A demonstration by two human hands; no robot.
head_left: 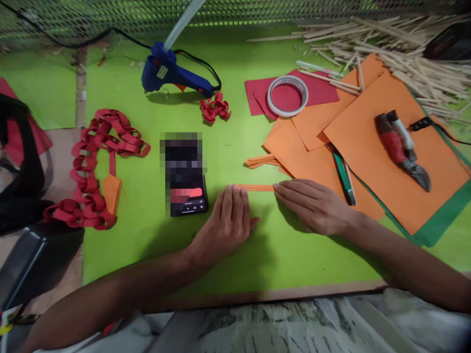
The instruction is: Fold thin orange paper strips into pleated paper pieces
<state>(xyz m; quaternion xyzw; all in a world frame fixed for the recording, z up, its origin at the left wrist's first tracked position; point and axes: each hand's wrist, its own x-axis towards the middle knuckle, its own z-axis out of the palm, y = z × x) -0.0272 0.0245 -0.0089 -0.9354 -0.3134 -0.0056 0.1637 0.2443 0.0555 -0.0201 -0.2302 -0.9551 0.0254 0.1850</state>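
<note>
A narrow orange paper strip (pixel 257 188) lies flat on the green table, running crosswise between my two hands. My left hand (pixel 230 215) rests over its left end, fingers stretched out and pressing down, thumb off to the right. At the other end, the straight fingertips of my right hand (pixel 316 203) touch the strip, palm down. Neither hand is wrapped round anything. Just above the strip sit folded orange paper pieces (pixel 260 161). A phone (pixel 191 176), its screen partly blurred, lies left of my left hand.
A red paper chain (pixel 86 166) lies at left with a folded orange piece (pixel 112 193). Behind stand a blue glue gun (pixel 176 73) and a small red paper loop cluster (pixel 215 108). Rightward are a tape roll (pixel 271 98), orange sheets (pixel 368 137), a green cutter (pixel 342 174), pruning shears (pixel 399 147) and sticks (pixel 390 44).
</note>
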